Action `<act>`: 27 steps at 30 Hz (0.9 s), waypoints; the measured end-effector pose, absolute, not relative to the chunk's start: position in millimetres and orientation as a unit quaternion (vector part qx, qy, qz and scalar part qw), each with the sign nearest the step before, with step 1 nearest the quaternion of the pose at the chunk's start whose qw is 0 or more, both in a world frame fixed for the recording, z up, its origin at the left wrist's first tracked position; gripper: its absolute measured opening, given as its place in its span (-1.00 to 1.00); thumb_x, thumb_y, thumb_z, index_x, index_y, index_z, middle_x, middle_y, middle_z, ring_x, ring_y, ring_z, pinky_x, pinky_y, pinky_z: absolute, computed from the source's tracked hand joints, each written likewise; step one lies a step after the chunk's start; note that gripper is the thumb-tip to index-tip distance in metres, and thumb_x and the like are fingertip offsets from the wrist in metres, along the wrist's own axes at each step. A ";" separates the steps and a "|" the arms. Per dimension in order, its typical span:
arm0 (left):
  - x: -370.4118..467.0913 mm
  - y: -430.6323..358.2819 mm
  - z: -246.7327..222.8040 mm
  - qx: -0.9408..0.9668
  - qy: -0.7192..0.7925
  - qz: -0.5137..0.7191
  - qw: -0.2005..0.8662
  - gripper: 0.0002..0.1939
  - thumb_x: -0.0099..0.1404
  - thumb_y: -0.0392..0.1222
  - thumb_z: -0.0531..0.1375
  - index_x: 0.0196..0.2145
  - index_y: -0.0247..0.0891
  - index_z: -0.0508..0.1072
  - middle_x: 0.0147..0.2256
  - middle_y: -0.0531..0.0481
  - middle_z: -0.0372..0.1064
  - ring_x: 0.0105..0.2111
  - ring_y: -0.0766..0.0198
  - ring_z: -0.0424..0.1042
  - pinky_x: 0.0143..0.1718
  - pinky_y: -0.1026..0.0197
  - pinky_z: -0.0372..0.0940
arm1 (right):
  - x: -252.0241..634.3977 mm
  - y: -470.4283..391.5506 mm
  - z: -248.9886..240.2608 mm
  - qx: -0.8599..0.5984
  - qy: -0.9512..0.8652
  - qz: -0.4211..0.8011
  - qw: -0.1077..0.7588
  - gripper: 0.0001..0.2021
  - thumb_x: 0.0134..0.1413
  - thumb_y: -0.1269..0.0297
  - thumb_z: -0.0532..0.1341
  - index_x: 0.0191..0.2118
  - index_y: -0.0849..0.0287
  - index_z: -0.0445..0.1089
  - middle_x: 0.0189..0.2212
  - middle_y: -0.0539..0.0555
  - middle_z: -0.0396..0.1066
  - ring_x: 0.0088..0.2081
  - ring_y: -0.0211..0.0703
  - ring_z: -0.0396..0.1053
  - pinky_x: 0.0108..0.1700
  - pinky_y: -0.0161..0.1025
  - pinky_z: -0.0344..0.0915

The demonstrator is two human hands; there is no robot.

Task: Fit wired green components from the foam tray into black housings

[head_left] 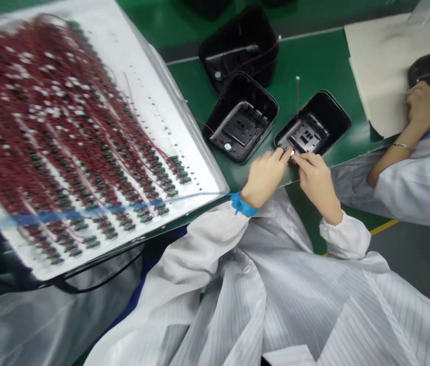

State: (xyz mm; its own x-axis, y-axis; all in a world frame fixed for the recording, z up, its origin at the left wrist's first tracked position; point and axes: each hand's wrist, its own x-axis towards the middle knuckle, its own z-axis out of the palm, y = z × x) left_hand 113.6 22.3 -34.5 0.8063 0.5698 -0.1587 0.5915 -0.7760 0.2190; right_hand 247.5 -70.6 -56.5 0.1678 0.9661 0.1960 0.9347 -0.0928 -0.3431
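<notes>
A black plastic housing [330, 119] lies open side up on the green bench in front of me. My left hand [265, 175] and my right hand [316, 178] meet at its near end, fingers closed in a pinch. Between the fingertips a small whitish part [292, 152] shows; the fingers hide most of it, and I cannot tell exactly what each hand grips. From the housing a thin red wire [298, 96] runs up to a white plug. Left of it rests a second black housing [255, 109] with a round silver part [227, 147] and a red wire inside. A blue wrist strap [243, 204] circles my left wrist.
On the left, a large white foam tray [207, 175] carries many rows of small green boards with red wires [66, 117]. Another black housing [241, 46] lies behind. At right, a co-worker's hand [424, 104] touches a black part above beige sheets [386, 66].
</notes>
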 end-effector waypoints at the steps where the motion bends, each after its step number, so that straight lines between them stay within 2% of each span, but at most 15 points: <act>1: 116.7 21.5 -36.1 0.941 0.313 -0.033 0.126 -0.47 0.55 -0.30 -0.04 0.42 -0.32 0.15 0.10 -0.24 0.43 0.00 0.08 0.48 -0.13 0.14 0.40 | 253.2 -70.7 -58.5 -0.731 -0.646 0.034 0.217 -0.61 0.40 0.45 -0.02 0.08 0.19 0.53 -0.08 0.22 0.50 -0.11 -0.01 0.40 0.01 -0.04 0.38; 5: 123.1 15.8 -35.2 0.944 0.311 0.016 0.104 -0.42 0.56 -0.32 -0.09 0.48 -0.28 0.04 0.17 -0.25 0.39 0.06 0.05 0.44 0.00 0.07 0.39 | 281.1 -64.1 -67.8 -0.716 -0.653 0.014 0.247 -0.70 0.39 0.30 0.10 0.05 0.18 0.54 -0.03 0.25 0.50 -0.03 0.07 0.42 0.07 0.05 0.41; 8: 117.2 14.4 -35.0 0.930 0.349 0.081 0.084 -0.42 0.56 -0.33 -0.09 0.47 -0.18 0.09 0.27 -0.25 0.30 0.18 0.00 0.36 0.08 0.01 0.36 | 307.8 -48.5 -74.6 -0.727 -0.642 0.000 0.243 -0.73 0.35 0.28 0.13 -0.03 0.16 0.57 -0.03 0.27 0.49 -0.01 0.11 0.42 0.09 0.11 0.40; 10: 110.8 18.7 -39.1 0.906 0.402 0.109 0.079 -0.43 0.55 -0.34 -0.08 0.46 -0.21 0.12 0.30 -0.29 0.26 0.19 -0.03 0.34 0.11 -0.04 0.35 | 326.1 -31.3 -78.3 -0.737 -0.632 -0.011 0.240 -0.74 0.33 0.27 0.15 -0.07 0.16 0.59 -0.04 0.27 0.49 -0.01 0.14 0.41 0.11 0.14 0.38; 15: 99.7 37.9 -54.4 0.876 0.460 0.101 0.102 -0.43 0.48 -0.45 -0.09 0.40 -0.40 0.19 0.14 -0.35 0.39 0.07 -0.02 0.40 0.04 -0.02 0.38 | 367.1 33.9 -80.4 -0.754 -0.613 -0.020 0.236 -0.74 0.26 0.31 0.18 -0.07 0.20 0.58 -0.02 0.29 0.49 0.04 0.17 0.42 0.22 0.17 0.32; 20: 90.1 31.2 -59.1 0.898 0.403 0.108 0.140 -0.50 0.44 -0.51 -0.08 0.25 -0.39 0.34 0.01 -0.26 0.46 0.01 0.02 0.41 0.00 0.01 0.36 | 389.1 83.3 -66.1 -0.767 -0.584 -0.013 0.264 -0.66 0.30 0.30 0.12 0.07 0.19 0.53 0.14 0.30 0.46 0.18 0.13 0.39 0.32 0.18 0.26; 23: 83.7 14.9 -60.9 0.914 0.361 0.109 0.150 -0.51 0.46 -0.50 -0.09 0.25 -0.33 0.33 0.00 -0.20 0.46 -0.04 0.06 0.40 -0.03 0.04 0.34 | 381.8 75.6 -56.3 -0.752 -0.579 0.009 0.315 -0.62 0.38 0.16 0.08 0.12 0.12 0.52 0.19 0.21 0.45 0.23 0.07 0.38 0.32 0.14 0.30; 27: 85.5 2.0 -64.1 0.935 0.289 0.112 0.173 -0.57 0.52 -0.42 -0.09 0.24 -0.27 0.31 0.02 -0.15 0.45 -0.03 0.10 0.38 -0.04 0.07 0.31 | 351.1 30.7 -40.8 -0.725 -0.579 0.074 0.367 -0.50 0.46 -0.08 -0.04 0.18 0.04 0.49 0.16 0.12 0.50 0.18 0.00 0.46 0.23 0.08 0.42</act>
